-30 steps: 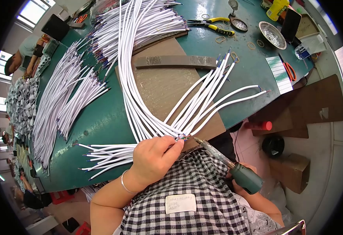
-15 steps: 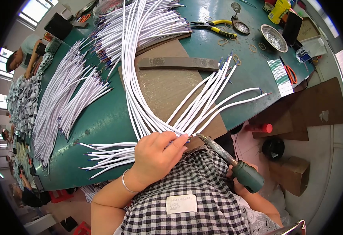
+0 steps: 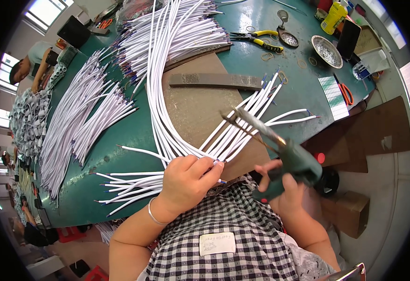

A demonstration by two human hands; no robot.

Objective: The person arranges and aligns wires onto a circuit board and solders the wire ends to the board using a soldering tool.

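Observation:
My left hand (image 3: pixel 186 185) is closed, pinching the end of a white cable (image 3: pixel 222 180) with coloured wire ends at its fingertips. Beneath and around it runs a bundle of white cables (image 3: pixel 160 110), curving down from the top over a brown board (image 3: pixel 200 117). In my right hand (image 3: pixel 284 194) is a green pistol-shaped soldering gun (image 3: pixel 302 164), held by its handle with fingers wrapped around. Its metal barrel, blurred by motion, points up-left over the cable ends, apart from my left hand. A dark grey bar (image 3: pixel 214 81) lies across the board.
Piles of white cables (image 3: pixel 71 126) cover the green table (image 3: pixel 120 171) at left and back. Pliers (image 3: pixel 261 40), a metal bowl (image 3: pixel 327 50), orange-handled scissors (image 3: pixel 346 93) and a yellow bottle (image 3: pixel 334 17) lie at right. Another person (image 3: pixel 31 63) works at far left.
My right hand has lifted the soldering gun up, its tip leaving the spot beside my left fingertips. One more white cable now lies to the left of my left hand.

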